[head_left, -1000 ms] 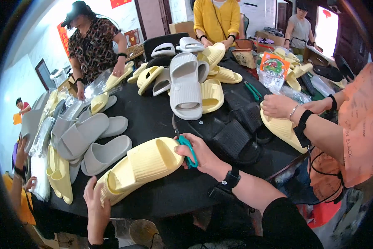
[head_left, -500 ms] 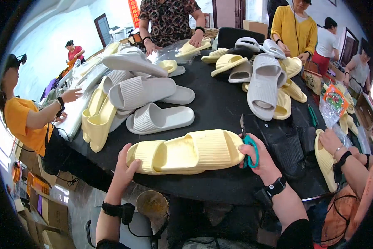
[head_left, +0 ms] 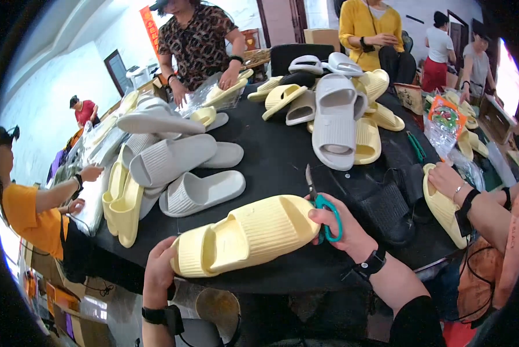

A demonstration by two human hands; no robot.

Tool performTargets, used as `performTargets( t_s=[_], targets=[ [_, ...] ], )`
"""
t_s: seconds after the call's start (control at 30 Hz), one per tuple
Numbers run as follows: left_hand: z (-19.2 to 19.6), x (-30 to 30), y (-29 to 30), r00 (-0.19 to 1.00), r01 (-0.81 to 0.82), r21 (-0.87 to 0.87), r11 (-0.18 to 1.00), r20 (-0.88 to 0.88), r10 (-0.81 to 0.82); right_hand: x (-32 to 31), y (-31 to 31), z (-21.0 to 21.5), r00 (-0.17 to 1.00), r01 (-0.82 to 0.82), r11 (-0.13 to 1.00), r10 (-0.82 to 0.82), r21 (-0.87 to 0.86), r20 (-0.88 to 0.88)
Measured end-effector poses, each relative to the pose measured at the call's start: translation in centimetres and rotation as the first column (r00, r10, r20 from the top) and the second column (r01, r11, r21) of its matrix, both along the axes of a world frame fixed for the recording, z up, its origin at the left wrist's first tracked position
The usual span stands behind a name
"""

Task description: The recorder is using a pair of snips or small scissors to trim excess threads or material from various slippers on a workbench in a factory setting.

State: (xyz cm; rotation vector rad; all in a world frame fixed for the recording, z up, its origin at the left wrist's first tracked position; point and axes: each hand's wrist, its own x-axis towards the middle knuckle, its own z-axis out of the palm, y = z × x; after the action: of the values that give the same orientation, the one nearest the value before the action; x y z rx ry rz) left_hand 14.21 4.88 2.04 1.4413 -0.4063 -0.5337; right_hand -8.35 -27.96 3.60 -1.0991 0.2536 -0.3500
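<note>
A pair of pale yellow ribbed slippers [head_left: 254, 231], fitted together, is held over the near edge of the table, its right end raised higher than its left. My left hand [head_left: 160, 269] is closed around the left end, thumb on the near side. Closed on the right end is my right hand [head_left: 352, 234], which also holds scissors [head_left: 332, 222] with teal handles. Their blades point up and away, just beyond the slippers. Grey slippers [head_left: 204, 192] lie close behind on the left, and black slippers [head_left: 384, 211] lie to the right.
On the black table [head_left: 271, 150] stand piles of grey and yellow slippers, left and back right. Teal-handled snips [head_left: 415, 146] lie at the right. A co-worker's hand [head_left: 447, 182] holds a yellow slipper [head_left: 441, 214] there. Others work around the table. A round bin [head_left: 218, 306] stands below.
The slipper pair has tilted, its left end now lower and its right end higher. Both my hands stay on it. The whole view has shifted, and the table's things appear farther left.
</note>
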Motion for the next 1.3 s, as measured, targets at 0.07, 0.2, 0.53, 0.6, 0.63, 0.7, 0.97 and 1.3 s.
performTargets(
  t_s=[0.07,0.2,0.53,0.6,0.63,0.7,0.97,1.3],
  targets=[
    [1.0,-0.6,-1.5,0.994,0.079,0.113,0.991,-0.088,-0.069,-0.5,-0.5,-0.6,0.999,0.041,0.997,-0.04,0.059,-0.022],
    [-0.2,0.5,-0.3,0.999,-0.011,-0.027,1.0,-0.032,0.011,-0.5,-0.3,-0.3,0.998,-0.041,0.99,0.035,0.132,0.046],
    [-1.4,5.0,0.0,0.999,-0.035,-0.202,0.979,0.028,0.041,-0.8,-0.5,-0.8,0.98,-0.187,0.974,0.176,0.127,0.09],
    [-1.4,5.1,-0.9,0.989,-0.019,-0.172,0.985,0.139,0.043,-1.1,-0.4,-0.9,0.971,-0.22,0.969,0.207,0.112,0.117],
    [-0.5,4.6,-2.5,0.992,0.036,-0.179,0.983,0.127,-0.014,-1.3,-0.3,-0.8,0.96,-0.256,0.963,0.242,0.09,0.143],
    [1.8,3.7,-6.5,0.994,0.104,-0.261,0.96,0.049,-0.094,-1.1,-0.1,-0.7,0.924,-0.328,0.944,0.312,0.038,0.22],
    [-1.9,6.3,-21.4,0.922,0.235,-0.1,0.967,0.339,-0.189,-0.8,1.0,0.4,0.884,-0.413,0.909,0.413,-0.05,0.218],
    [1.1,-4.3,-34.2,0.905,0.413,-0.178,0.893,-0.029,-0.424,-1.8,0.3,1.1,0.911,-0.353,0.934,0.355,-0.045,0.209]
  ],
)
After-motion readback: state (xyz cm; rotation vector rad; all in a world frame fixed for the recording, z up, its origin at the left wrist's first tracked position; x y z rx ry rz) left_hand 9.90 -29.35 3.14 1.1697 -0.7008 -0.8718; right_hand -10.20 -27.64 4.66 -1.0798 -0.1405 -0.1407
